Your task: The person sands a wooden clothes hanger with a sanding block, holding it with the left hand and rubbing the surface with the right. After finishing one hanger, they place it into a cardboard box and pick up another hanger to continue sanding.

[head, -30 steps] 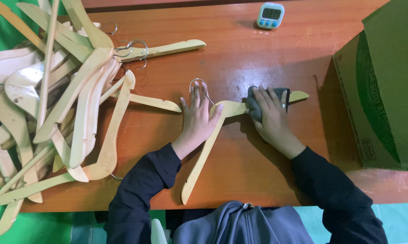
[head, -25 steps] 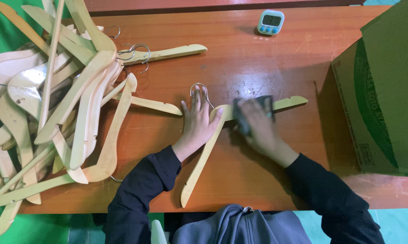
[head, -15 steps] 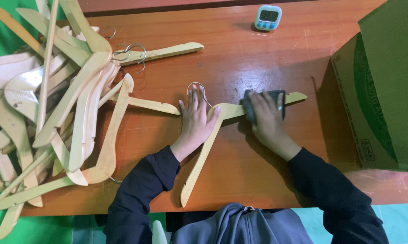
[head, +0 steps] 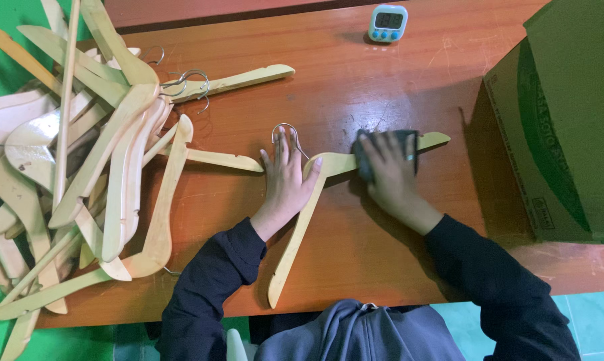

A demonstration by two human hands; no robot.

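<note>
Shifted slightly rightward along hanger arm since earlier: right hand (head: 392,175), fingers pressed onto dark cloth (head: 384,152), mid-wipe. Left hand (head: 285,180), fingers spread, pinning wooden hanger (head: 308,214) flat on table (head: 355,80). Next, probably wiping the remaining arm.

Small pale-blue timer (head: 387,23) with a dark rectangular screen, standing at the table's far edge, well beyond the fingertips of the right hand (head: 390,170). Big green-and-brown cardboard box (head: 569,127) on the right, well apart from those fingers, with a small printed label patch low on its brown side
</note>
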